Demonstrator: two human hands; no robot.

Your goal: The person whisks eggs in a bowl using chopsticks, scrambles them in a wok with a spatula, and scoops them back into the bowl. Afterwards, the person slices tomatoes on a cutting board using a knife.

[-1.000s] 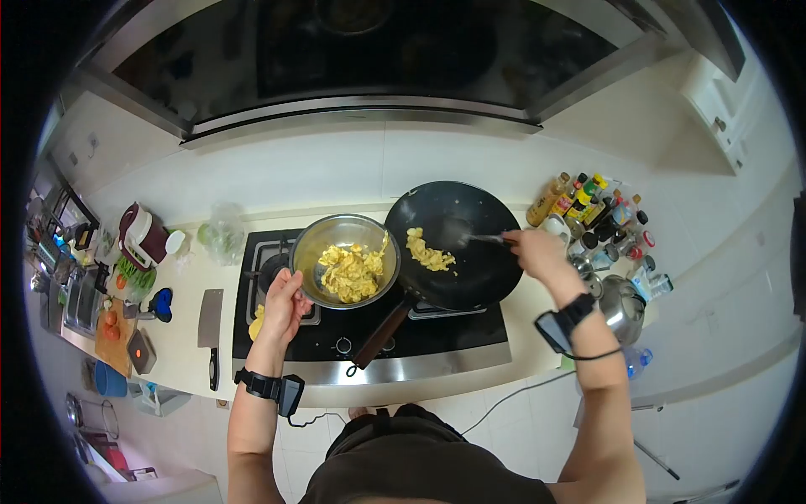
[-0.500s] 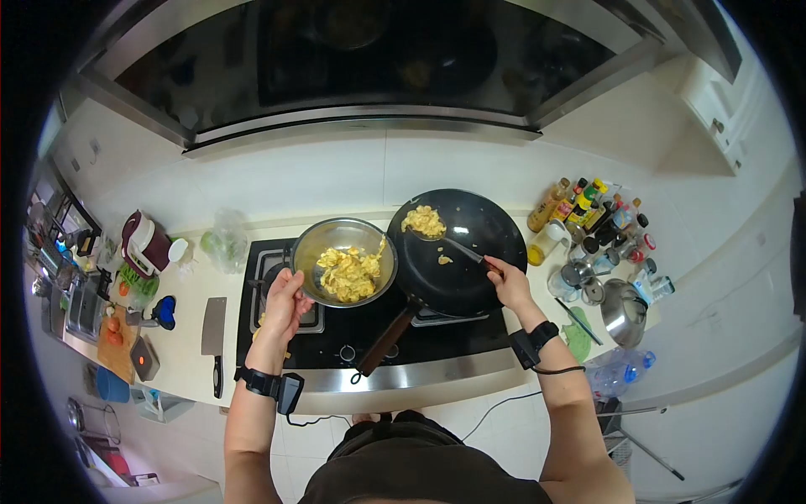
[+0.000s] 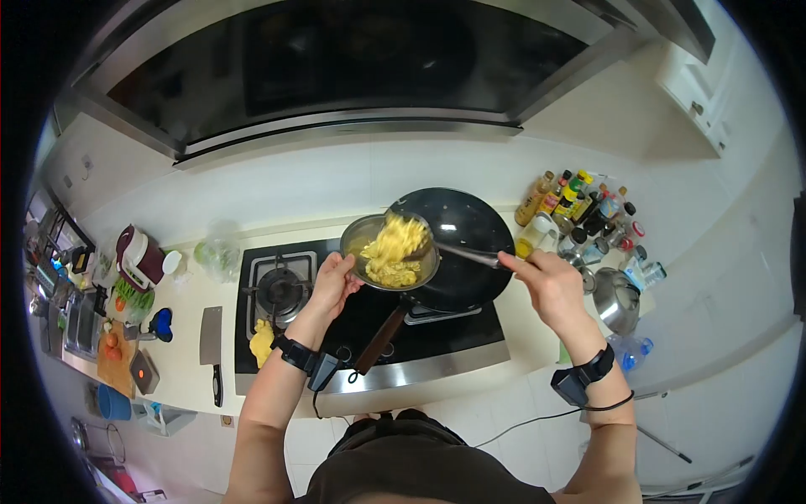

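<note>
My left hand (image 3: 336, 284) grips the rim of a metal bowl (image 3: 356, 233), which overlaps the left edge of the black wok (image 3: 470, 281). Cooked scrambled egg (image 3: 393, 273) lies in the bowl. Over it, my right hand (image 3: 546, 281) holds a metal ladle (image 3: 470, 254) by the handle, its fingers closed. More egg, blurred by motion, is at the ladle's head, above the bowl. The wok rests on the right burner with its brown handle (image 3: 382, 338) pointing toward me.
A bare burner (image 3: 280, 291) and a yellow cloth-like item (image 3: 262, 340) are on the stove's left. Farther left lie a cleaver (image 3: 211, 336) and a cutting board (image 3: 116, 368). Sauce bottles (image 3: 550, 202) and a metal bowl-shaped item (image 3: 617, 302) stand right. The range hood (image 3: 353, 126) hangs above.
The bowl in my left hand has moved right, over the wok's edge. My right hand's ladle has lifted egg from the wok to above the bowl.
</note>
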